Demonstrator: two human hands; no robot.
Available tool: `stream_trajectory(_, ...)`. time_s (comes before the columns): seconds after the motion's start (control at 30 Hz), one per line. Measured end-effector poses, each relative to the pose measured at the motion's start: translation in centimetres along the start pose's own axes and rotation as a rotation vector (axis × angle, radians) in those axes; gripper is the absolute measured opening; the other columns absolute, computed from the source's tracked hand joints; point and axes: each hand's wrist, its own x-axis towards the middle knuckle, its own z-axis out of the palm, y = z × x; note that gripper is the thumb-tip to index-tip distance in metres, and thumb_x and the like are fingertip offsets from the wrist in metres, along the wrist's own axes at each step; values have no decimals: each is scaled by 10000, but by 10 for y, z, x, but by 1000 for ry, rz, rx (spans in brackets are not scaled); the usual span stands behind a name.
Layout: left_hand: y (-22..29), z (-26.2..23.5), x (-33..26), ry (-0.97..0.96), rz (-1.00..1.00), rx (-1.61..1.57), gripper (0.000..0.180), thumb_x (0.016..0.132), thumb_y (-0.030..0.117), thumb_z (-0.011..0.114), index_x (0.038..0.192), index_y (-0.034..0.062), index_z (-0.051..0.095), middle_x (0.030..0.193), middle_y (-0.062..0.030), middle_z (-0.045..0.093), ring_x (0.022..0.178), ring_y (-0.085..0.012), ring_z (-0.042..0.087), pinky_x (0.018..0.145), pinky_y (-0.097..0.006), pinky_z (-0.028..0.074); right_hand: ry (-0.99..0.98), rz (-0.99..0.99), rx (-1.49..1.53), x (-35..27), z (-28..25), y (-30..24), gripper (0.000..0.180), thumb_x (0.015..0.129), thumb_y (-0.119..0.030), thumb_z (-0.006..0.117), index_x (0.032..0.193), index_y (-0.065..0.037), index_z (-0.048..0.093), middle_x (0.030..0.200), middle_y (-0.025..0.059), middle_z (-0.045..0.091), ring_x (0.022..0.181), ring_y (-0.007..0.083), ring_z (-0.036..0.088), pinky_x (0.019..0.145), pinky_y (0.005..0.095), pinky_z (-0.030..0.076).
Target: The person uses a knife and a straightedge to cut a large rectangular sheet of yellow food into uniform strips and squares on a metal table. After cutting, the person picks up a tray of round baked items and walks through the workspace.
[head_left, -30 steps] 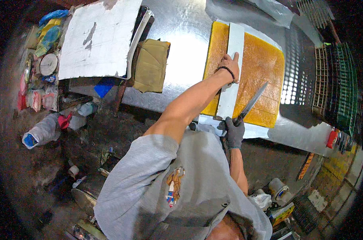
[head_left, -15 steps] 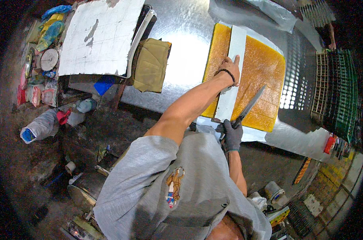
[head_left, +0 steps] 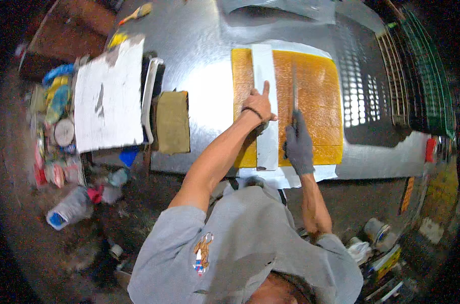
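A flat golden-brown slab [head_left: 318, 101] with a glossy surface lies on a white sheet [head_left: 323, 173] on the metal table. Lengthwise across its left part rests a long whitish straightedge [head_left: 267, 149]. My left hand [head_left: 260, 105], bare with a dark bracelet at the wrist, presses on the straightedge, index finger and thumb spread. In a grey glove, my right hand [head_left: 300, 144] is closed round the handle of a long knife [head_left: 295, 83]. The blade points away from me over the slab, just right of the straightedge and apart from it. Whether its edge touches the slab I cannot tell.
The metal table [head_left: 202, 55] carries a brown folded packet [head_left: 172, 124] left of the slab. Further left is a worn white board [head_left: 111, 101]. A brush [head_left: 136, 13] lies at the far left, clear plastic [head_left: 285, 7] at the back. Green crates [head_left: 432, 76] stand on the right.
My right hand has moved forward over the slab, turning the knife from a slant to nearly parallel with the straightedge. My left hand stays on the straightedge. The whole view has turned and shifted.
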Motion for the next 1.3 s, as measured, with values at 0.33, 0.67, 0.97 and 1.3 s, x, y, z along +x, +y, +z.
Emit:
stream_trajectory(0.33,-7,4,3,54,79,121,1004,792,36,607,1594,127,10,1251,-478,419,983,-577,613,854,-553,538,-98,-61,-98,90,36,-12,548,949,-193,475,1443,30,394,1074,339,631,987,477,621,866,530,490)
stream_trajectory(0.67,-12,8,7,87,125,121,1035,790,93,682,1591,97,26,1191,-433,458,903,-565,624,804,-547,546,-184,33,-102,120,43,-10,552,934,-239,517,1369,73,387,1047,367,623,982,503,624,848,539,514)
stream_trajectory(0.97,-27,22,17,98,137,106,1231,736,261,839,1582,82,-38,1237,-484,411,984,-581,606,857,-537,540,-133,-6,-97,114,43,-14,488,940,-234,518,1307,78,437,1051,355,635,989,490,634,852,541,512)
stream_trajectory(1.3,-12,0,5,-2,110,74,1441,575,317,956,1579,80,-49,1255,-484,401,1052,-590,584,905,-514,530,-235,-5,-198,113,29,-23,458,954,-228,501,1290,82,472,1049,334,644,951,482,650,822,521,531)
